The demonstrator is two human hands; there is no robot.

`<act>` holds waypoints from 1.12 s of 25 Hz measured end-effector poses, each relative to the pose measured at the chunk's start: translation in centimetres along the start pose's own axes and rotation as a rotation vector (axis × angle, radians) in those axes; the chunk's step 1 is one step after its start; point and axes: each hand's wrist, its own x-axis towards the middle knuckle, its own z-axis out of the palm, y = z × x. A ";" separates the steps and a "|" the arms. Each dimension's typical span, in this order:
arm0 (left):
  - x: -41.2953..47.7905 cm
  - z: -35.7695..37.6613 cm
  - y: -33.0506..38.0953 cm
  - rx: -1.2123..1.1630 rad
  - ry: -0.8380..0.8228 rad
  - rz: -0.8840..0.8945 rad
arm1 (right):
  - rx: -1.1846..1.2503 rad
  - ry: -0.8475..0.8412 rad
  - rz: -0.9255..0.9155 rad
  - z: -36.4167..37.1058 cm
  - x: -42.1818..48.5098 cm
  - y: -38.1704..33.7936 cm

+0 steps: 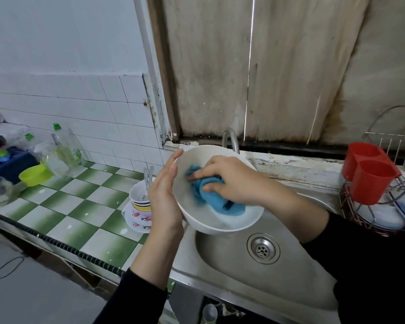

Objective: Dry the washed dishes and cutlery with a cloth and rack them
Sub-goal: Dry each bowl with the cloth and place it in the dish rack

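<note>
Hold the white bowl [220, 220] tight above the sink [290, 265] with the left hand [164, 199], press the blue cloth [211, 195] inside with the right hand [232, 181], rub all round.

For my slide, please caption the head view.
Left hand steadies white bowl over sink; right hand wipes inside with blue cloth.

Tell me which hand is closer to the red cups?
Right. The right hand is inside the white bowl pressing the blue cloth, on the side toward the red cutlery cups. The left hand holds the bowl's far side.
</note>
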 end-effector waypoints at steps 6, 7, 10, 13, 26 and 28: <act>1.0 -1.2 0.1 -0.061 0.003 -0.056 | -0.103 -0.321 -0.110 -0.5 -1.5 -0.6; 0.9 -1.1 0.0 -0.058 -0.018 -0.064 | -0.155 -0.251 -0.052 -0.8 -1.2 -0.2; 0.2 0.4 -0.4 -0.018 -0.042 -0.030 | -0.018 0.066 0.094 0.1 0.0 -1.0; 0.5 0.2 0.0 0.008 0.029 0.023 | 0.126 -0.086 -0.030 1.6 -0.9 -2.5; 0.3 0.1 -0.1 0.062 -0.009 -0.032 | 0.129 -0.290 0.002 1.6 -1.9 -1.1; 0.3 -0.3 -0.3 0.065 -0.003 -0.030 | -0.080 -0.269 0.062 1.3 -2.1 0.2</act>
